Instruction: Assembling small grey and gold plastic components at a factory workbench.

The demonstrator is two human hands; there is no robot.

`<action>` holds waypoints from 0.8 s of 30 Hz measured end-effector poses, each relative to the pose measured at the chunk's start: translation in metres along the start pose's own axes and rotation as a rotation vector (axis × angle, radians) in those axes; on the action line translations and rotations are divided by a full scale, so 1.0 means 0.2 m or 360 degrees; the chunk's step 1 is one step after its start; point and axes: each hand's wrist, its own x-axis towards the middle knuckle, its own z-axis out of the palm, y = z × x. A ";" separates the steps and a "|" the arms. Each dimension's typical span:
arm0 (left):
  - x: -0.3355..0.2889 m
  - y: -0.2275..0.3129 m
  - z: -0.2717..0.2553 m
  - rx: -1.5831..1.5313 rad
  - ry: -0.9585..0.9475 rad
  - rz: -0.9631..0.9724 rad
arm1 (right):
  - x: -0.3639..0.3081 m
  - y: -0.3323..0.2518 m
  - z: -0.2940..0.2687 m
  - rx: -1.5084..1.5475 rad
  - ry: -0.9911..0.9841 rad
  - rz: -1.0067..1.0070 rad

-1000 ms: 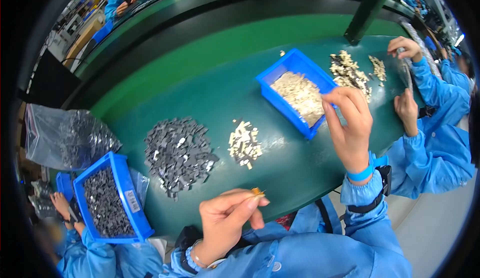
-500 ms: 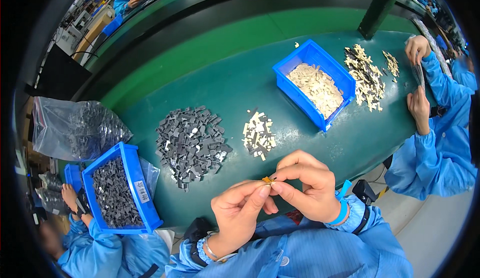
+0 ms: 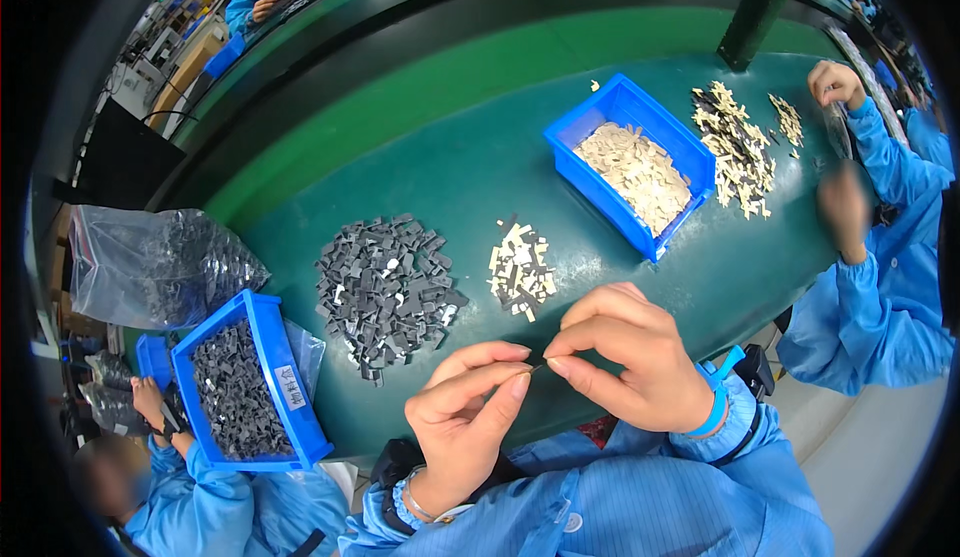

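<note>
Small part (image 3: 538, 366) sits pinched between our left grip (image 3: 470, 407) and right grip (image 3: 625, 357), both closed on it at six o'clock; we should keep fingertips steady.

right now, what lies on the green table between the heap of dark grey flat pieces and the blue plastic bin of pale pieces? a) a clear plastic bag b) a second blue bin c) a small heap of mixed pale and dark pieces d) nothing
c: a small heap of mixed pale and dark pieces lies on the green table, between the heap of dark grey flat pieces and the blue plastic bin of pale pieces.
</note>
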 end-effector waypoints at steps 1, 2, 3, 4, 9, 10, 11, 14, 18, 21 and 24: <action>0.01 0.00 0.01 -0.0036 0.0059 -0.0002 | 0.00 0.00 0.01 0.0001 0.0001 -0.0001; 0.01 -0.01 0.02 -0.0071 0.0119 -0.0005 | -0.01 -0.01 0.02 0.0029 0.0051 0.0005; 0.01 -0.01 0.02 -0.0069 0.0118 -0.0005 | -0.02 -0.01 0.03 0.0058 0.0100 0.0011; 0.01 -0.02 0.02 -0.0064 0.0124 0.0045 | -0.03 -0.01 0.05 0.0059 0.0102 0.0012; 0.01 -0.02 0.04 -0.0060 0.0106 0.0120 | -0.05 0.00 0.09 0.0139 0.0160 0.0053; 0.01 -0.03 0.04 -0.0067 0.0098 0.0142 | -0.05 0.01 0.09 0.0125 0.0167 0.0066; 0.01 -0.04 0.04 -0.0073 0.0090 0.0164 | -0.05 0.01 0.09 0.0124 0.0170 0.0069; 0.01 -0.04 0.05 -0.0089 0.0097 0.0089 | -0.06 0.02 0.10 0.0200 0.0202 0.0118; 0.01 -0.04 0.09 -0.0508 0.0061 -0.0106 | -0.07 0.03 0.09 0.0326 0.0254 0.0169; 0.02 -0.01 0.07 -0.0901 0.0176 -0.0292 | -0.02 0.03 -0.01 0.0154 0.0348 0.0067; 0.02 0.04 -0.01 -0.0254 0.0359 0.0182 | 0.08 0.03 -0.23 -0.0561 0.0602 -0.0174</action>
